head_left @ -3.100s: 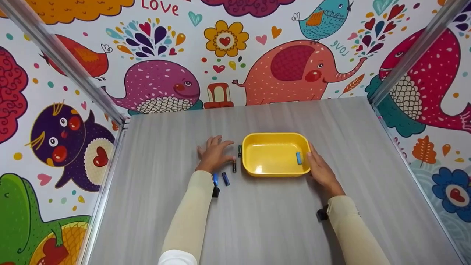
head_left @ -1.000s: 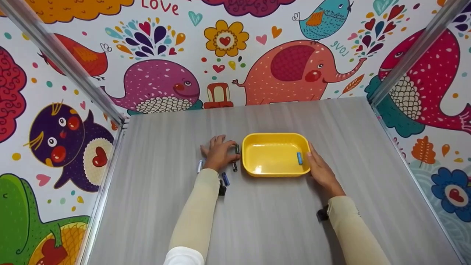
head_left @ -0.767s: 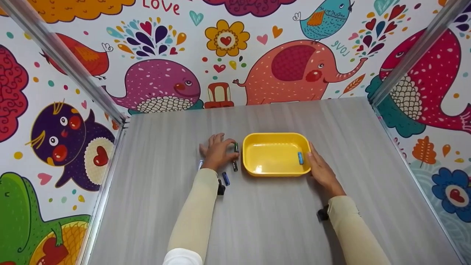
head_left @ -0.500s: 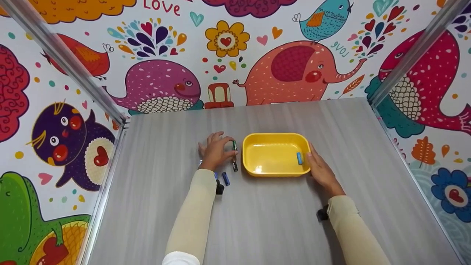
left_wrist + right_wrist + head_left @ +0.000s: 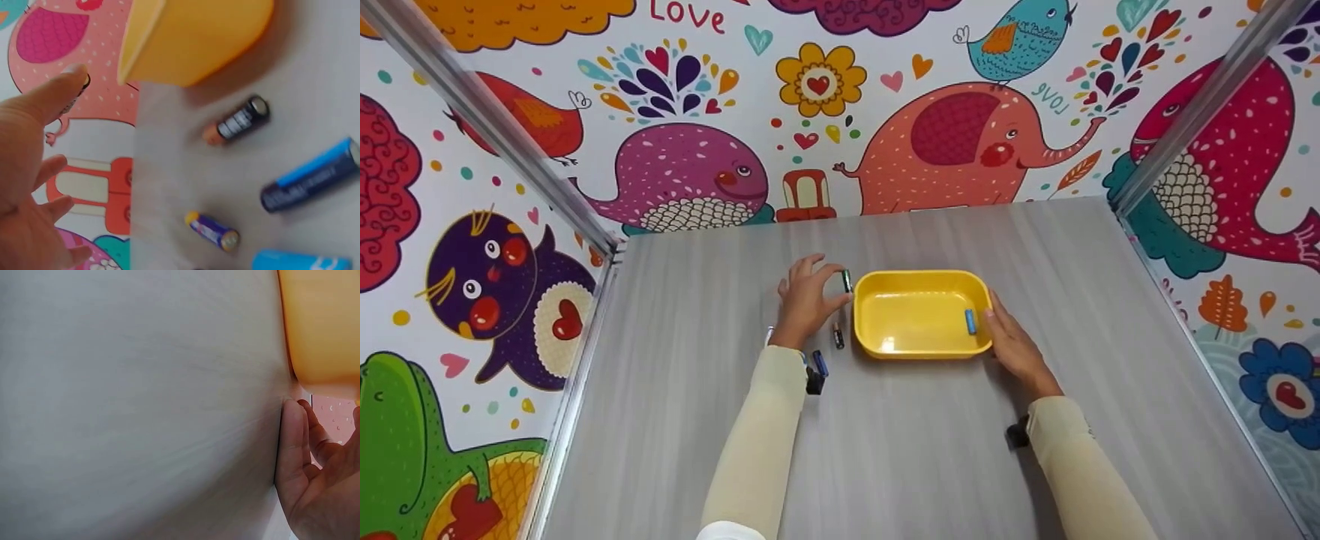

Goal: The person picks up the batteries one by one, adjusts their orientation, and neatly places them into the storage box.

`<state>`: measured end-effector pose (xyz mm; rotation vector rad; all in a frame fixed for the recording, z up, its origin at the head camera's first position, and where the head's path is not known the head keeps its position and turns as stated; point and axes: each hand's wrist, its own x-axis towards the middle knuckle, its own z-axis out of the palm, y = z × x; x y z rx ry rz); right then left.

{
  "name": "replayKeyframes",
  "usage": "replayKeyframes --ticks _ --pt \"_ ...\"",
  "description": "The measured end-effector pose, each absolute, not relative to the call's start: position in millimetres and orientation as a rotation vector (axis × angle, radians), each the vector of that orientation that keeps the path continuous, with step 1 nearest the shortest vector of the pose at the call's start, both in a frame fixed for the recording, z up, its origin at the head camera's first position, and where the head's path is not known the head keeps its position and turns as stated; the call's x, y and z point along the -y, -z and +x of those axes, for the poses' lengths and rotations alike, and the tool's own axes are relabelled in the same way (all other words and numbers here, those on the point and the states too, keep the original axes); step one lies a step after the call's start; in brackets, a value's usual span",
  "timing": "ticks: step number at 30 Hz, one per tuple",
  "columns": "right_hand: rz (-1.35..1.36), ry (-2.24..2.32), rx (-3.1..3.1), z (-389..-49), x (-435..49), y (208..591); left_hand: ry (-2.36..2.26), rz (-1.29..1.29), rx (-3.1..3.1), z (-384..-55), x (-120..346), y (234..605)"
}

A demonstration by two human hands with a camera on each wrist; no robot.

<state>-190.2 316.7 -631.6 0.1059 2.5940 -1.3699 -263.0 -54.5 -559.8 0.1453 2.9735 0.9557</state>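
Between thumb and index finger, my left hand [image 5: 808, 304] pinches a dark green battery [image 5: 847, 281] just off the left rim of a yellow tub [image 5: 919, 352]. In the left wrist view, the thumb covers most of that battery. My right hand [image 5: 1020, 349] rests with extended fingers against the tub's right end. Inside the tub, near that end, lies a light blue battery [image 5: 970, 322]. A black battery with a copper end [image 5: 239, 121] and a dark blue battery [image 5: 309, 175] lie on the table below my left hand.
Also on the table, in the left wrist view, are a small purple battery with a yellow end [image 5: 212, 230] and a bright blue battery [image 5: 301, 261]. The grey table [image 5: 930, 435] meets patterned walls [image 5: 690, 180] at the back and sides, with metal posts [image 5: 1207, 112] at the corners.
My left hand has taken hold of the green battery that lay beside the tub and moved it up and away, then right toward the tub's rim. The right hand and tub have stayed put.
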Motion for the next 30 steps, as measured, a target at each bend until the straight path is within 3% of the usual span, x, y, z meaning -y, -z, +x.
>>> replayKeyframes --ticks 30 --pt "0.151 1.326 -2.581 -189 -316 631 -1.023 0.574 -2.881 -248 -42 549"
